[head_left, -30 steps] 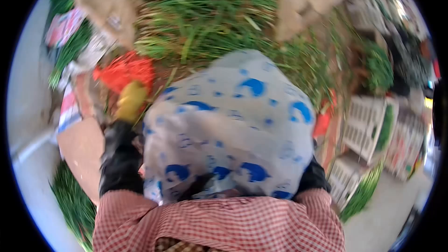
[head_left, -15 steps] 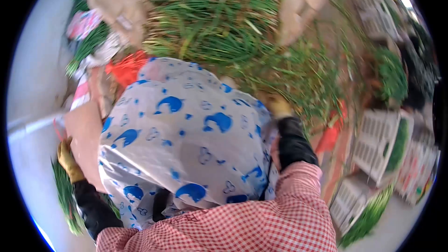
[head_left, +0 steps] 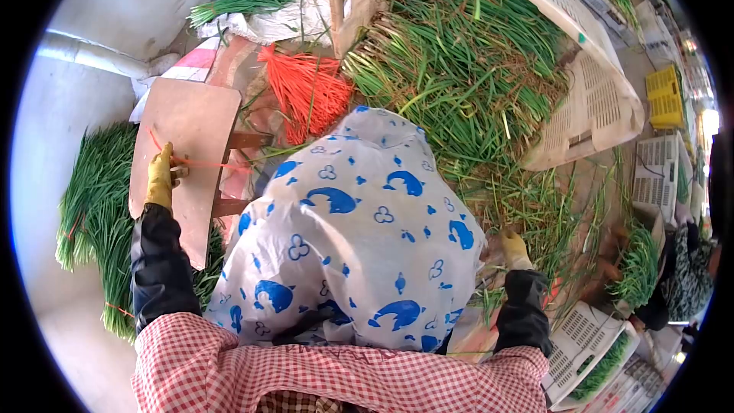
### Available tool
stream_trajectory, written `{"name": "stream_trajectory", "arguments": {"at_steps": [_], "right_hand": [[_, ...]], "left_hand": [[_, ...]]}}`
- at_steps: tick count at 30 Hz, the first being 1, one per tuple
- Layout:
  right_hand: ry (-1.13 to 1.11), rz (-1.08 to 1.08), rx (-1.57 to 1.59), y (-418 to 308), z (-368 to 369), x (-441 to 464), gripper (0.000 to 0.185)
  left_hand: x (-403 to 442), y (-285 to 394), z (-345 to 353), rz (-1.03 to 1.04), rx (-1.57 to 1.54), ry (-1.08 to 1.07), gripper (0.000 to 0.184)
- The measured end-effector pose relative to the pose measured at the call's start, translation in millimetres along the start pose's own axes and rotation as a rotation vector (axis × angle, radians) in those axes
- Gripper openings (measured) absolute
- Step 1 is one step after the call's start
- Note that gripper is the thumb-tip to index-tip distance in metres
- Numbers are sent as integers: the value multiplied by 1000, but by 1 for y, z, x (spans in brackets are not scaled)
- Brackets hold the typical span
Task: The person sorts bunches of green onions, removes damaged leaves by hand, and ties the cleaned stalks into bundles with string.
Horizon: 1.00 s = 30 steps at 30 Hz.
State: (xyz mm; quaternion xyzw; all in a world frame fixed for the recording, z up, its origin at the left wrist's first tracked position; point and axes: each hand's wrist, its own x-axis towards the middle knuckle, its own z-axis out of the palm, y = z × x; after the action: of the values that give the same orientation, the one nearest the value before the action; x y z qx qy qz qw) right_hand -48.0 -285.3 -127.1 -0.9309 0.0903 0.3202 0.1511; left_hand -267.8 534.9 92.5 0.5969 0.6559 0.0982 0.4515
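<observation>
My left hand (head_left: pixel 160 177), in a yellow glove, is over a tan board (head_left: pixel 180 118) on wooden supports. Its fingers are closed on a thin red tie strip (head_left: pixel 218 164) that trails across the board to the right. By my right knee, my right hand (head_left: pixel 515 248), also gloved in yellow, has curled fingers beside scattered green leaves (head_left: pixel 527 206); whatever it may hold is hidden. A large pile of garlic chives (head_left: pixel 466 53) lies ahead, between pale plastic crate walls. A bunch of red tie strips (head_left: pixel 306 92) rests just past my apron (head_left: pixel 359 222).
Tied chive bundles (head_left: pixel 103 199) lie left of the board, by the white wall. Another bunch (head_left: pixel 248 0) is on white sacking at the back. White crates (head_left: pixel 585 348) and a yellow crate (head_left: pixel 664 95) line the right. Another person (head_left: pixel 688 268) is at the far right.
The view has swung left, bringing the board and red strips into fuller sight. My left hand has gone from the board's left edge to above its surface. My right hand remains near the loose leaves.
</observation>
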Motion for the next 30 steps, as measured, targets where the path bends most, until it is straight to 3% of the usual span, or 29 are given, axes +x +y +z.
{"name": "stream_trajectory", "arguments": {"at_steps": [1,3,5,8,11,13,15,16,19,23,24,25,27,29,30], "right_hand": [[25,-150,-31,-61,-24,-21,49],[96,-215,-154,-157,-56,-33,42],[306,-545,-6,-242,-76,-37,33],[319,-871,92,-366,-84,-18,27],[55,-965,166,-475,-52,8,27],[-16,-1004,-15,-515,-19,25,30],[39,-970,-195,-548,12,53,35],[77,-970,-244,-561,20,74,43],[129,-767,-459,-587,18,118,54],[207,-866,-412,-574,37,118,51],[220,-895,-366,-569,39,102,47],[116,-861,-588,-566,45,89,48],[276,-996,-535,-535,74,78,53],[404,-1048,-518,-517,94,82,59],[444,-1080,-462,-520,91,80,51]], "left_hand": [[-23,18,0,17,122,5,54],[-59,44,2,184,812,245,74],[-29,17,-2,975,891,615,71],[-105,80,74,1081,426,215,50],[-95,80,181,867,-2,-289,33],[-89,68,246,727,-103,-573,28],[-69,61,310,172,-294,-838,33],[-63,60,333,-28,-361,-847,34],[-26,34,390,-176,-409,-962,40],[-10,28,430,-290,-637,-943,40],[-4,18,445,-339,-818,-943,48],[3,7,460,-383,-996,-941,56],[9,-10,459,-380,-914,-903,66],[-9,3,435,-650,-1103,-895,75],[-7,1,440,-664,-1061,-840,80]]}}
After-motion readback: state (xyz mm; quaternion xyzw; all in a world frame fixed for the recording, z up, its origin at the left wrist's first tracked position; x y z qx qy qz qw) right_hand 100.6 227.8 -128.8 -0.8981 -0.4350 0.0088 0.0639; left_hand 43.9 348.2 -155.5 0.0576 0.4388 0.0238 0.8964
